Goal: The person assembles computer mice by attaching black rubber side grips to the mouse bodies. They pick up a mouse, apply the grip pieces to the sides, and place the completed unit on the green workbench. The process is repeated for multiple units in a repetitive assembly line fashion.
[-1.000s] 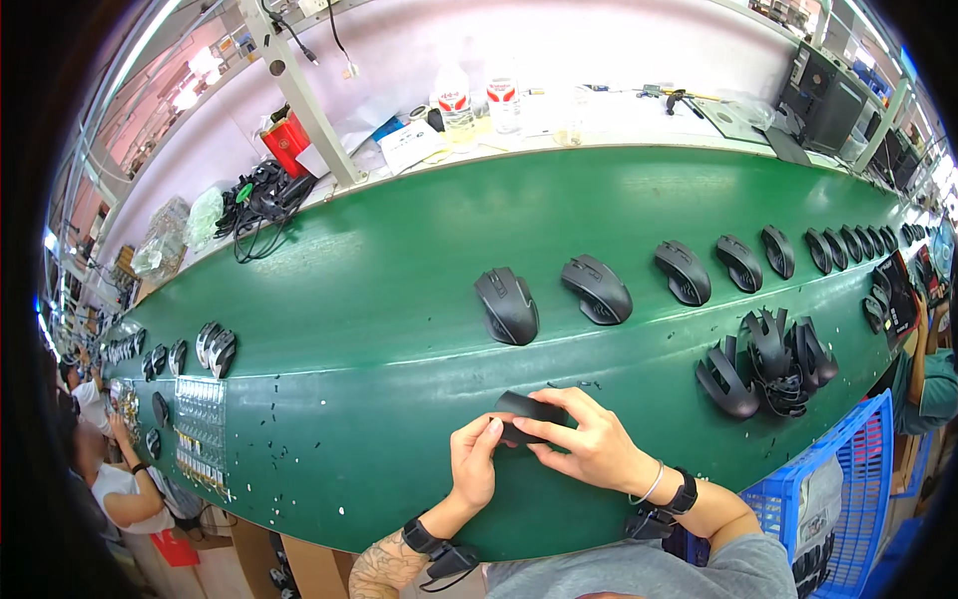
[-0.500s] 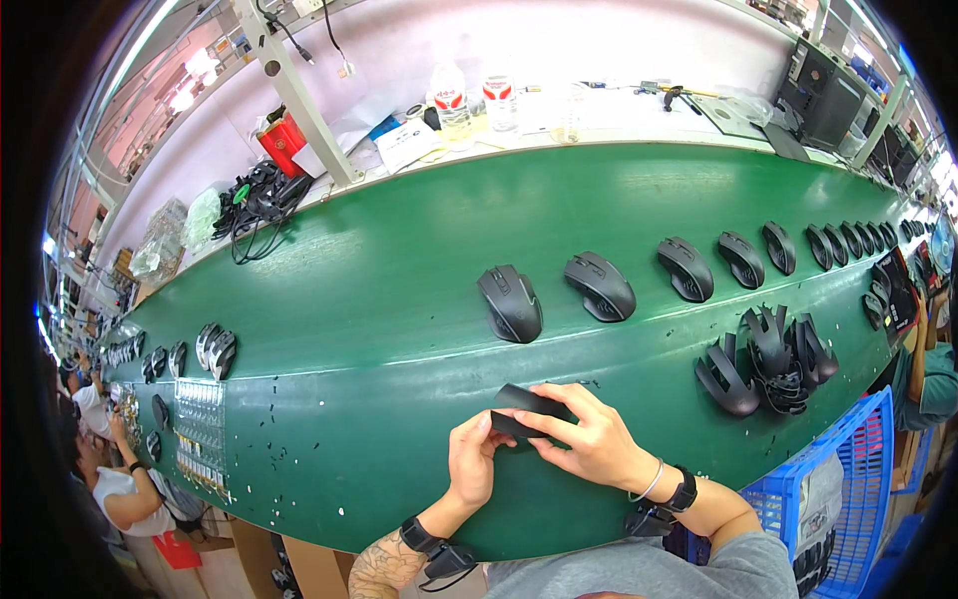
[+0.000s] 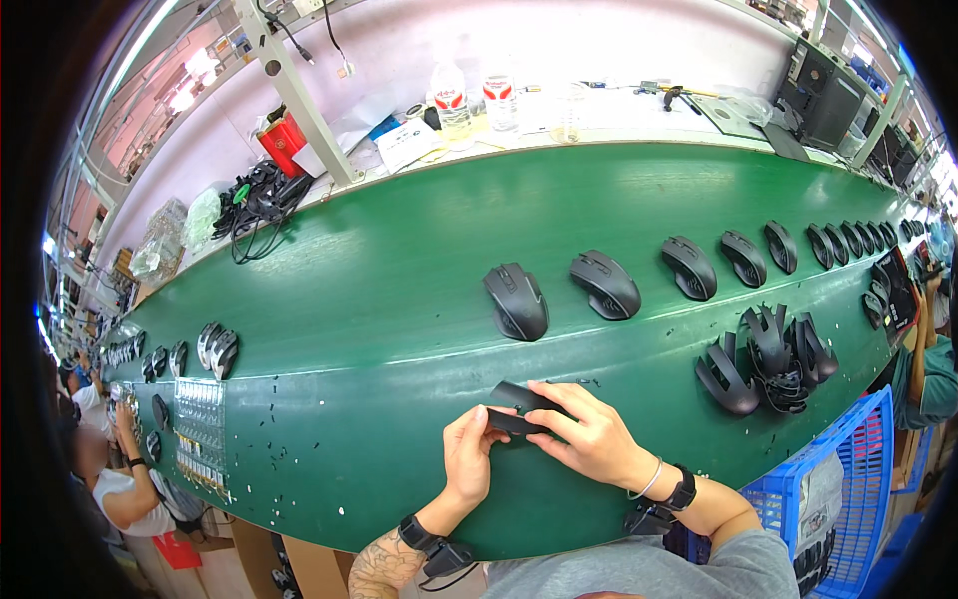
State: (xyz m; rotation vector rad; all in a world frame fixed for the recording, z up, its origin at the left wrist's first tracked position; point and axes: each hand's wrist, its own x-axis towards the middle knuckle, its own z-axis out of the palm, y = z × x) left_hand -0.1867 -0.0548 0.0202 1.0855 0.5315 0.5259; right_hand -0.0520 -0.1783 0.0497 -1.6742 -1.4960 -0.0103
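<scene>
Between my hands is a forked black mouse top shell (image 3: pixel 512 422), held above the green belt with its two prongs pointing left. My left hand (image 3: pixel 467 457) pinches the end of the near prong between thumb and fingers. My right hand (image 3: pixel 596 439) grips the other side of the shell and covers much of it. Beyond my hands, a row of black computer mice (image 3: pixel 517 302) runs along the belt toward the far right. To the right of my hands lies a pile of loose black mouse shells (image 3: pixel 768 354).
A blue plastic crate (image 3: pixel 833 479) stands by the belt at right. Clear trays (image 3: pixel 203 414) and partly built mice (image 3: pixel 217 349) sit at left. Bottles (image 3: pixel 451 100) and cables (image 3: pixel 261 198) occupy the back shelf. Co-workers sit at both sides; black scraps dot the belt.
The row of mice has shifted slightly to the right. My left fingers and the shell's prongs have moved a little left, and the shell has tilted slightly.
</scene>
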